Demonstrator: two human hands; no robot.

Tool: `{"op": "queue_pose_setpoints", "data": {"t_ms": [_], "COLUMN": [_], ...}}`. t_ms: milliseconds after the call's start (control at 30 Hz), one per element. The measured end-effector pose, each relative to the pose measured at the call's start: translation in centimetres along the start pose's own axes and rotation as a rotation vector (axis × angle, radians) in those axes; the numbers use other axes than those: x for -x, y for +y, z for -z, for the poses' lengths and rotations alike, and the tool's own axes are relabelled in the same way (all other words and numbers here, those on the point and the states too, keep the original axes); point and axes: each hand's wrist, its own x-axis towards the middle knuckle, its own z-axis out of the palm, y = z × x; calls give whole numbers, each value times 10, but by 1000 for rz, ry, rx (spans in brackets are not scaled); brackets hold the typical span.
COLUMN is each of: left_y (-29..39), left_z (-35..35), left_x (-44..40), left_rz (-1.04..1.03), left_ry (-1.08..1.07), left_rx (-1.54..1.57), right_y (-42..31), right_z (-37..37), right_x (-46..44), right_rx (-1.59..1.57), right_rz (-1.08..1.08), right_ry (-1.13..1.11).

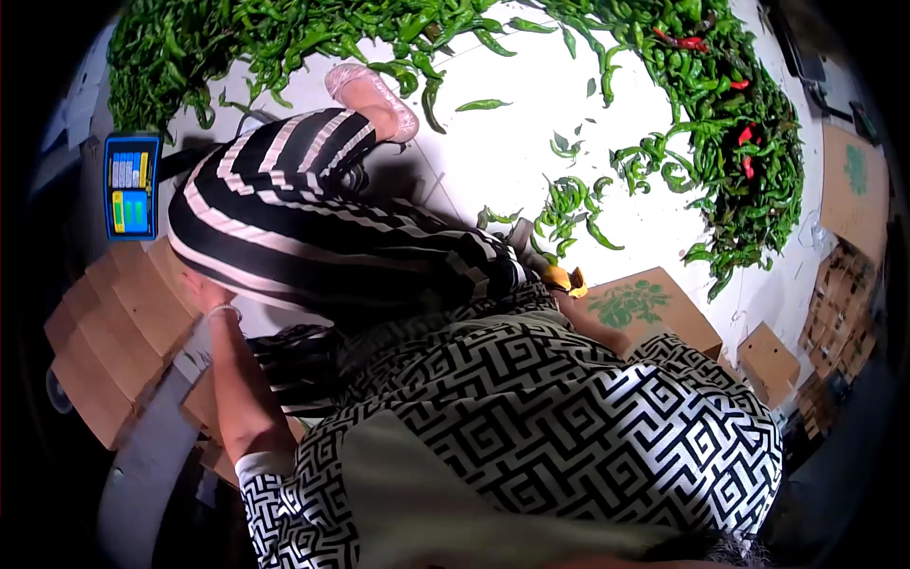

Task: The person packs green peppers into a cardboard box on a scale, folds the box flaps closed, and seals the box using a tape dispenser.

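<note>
My left hand (203,290), with a band at its wrist, is beside the striped trouser knee, close to stacked brown cartons (123,322). Its fingers are slightly apart, partly hidden by the knee, and nothing shows in them. On the other side, my right hand (566,302) is at a small yellow object (566,278) near my lap; its fingers are hidden, so its grip is unclear. Just beyond lie loose green peppers (569,204) on the pale floor (493,161). A carton with a green print (649,308) is beside the right forearm.
Large heaps of green peppers (284,38) curve across the top and right (749,190), with a few red ones (747,137). A lit blue display (132,187) is at the left. More cartons (853,180) stand at the right. One pink shoe (374,95) is on the floor.
</note>
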Motion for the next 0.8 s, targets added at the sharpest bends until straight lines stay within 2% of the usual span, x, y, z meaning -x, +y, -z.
{"op": "queue_pose_setpoints", "data": {"t_ms": [67, 133, 200, 267, 333, 467, 500, 567, 633, 667, 700, 733, 800], "left_y": [-3, 11, 8, 42, 39, 48, 43, 32, 48, 57, 59, 56, 57], "left_z": [-7, -7, -16, 1, -8, -23, -33, -48, -36, -30, -30, -55, -47], "left_x": [-10, 1, -1, 11, 9, 16, 15, 10, 18, 23, 24, 19, 18], "left_rz": [96, 58, -75, 26, -12, 126, 113, 33, 99, 129, 131, 127, 120], "left_ry": [19, 110, 186, 159, 189, 262, 279, 326, 284, 262, 265, 273, 270], "left_rx": [154, 183, 99, 208, 211, 268, 277, 244, 232, 228, 216, 229, 239], "right_y": [1, -3, -5, -12, -19, -30, -39, -69, -102, -131, -184, -209, -282], "right_z": [2, 4, 4, 4, 9, 37, 51, 108, 164, 192, 223, 260, 298], "right_x": [-4, -10, -15, -21, -32, -70, -79, -45, -17, -15, 95, 97, 181], "right_rx": [23, 55, 84, 96, 108, 58, -33, -733, -1409, -1195, -939, -783, -792], "right_rz": [14, 38, 59, 90, 132, 307, 370, 286, 172, 495, 536, 688, 1372], "right_ry": [16, 36, 49, 68, 107, 206, 217, -10, -297, 15, 324, 326, 519]}}
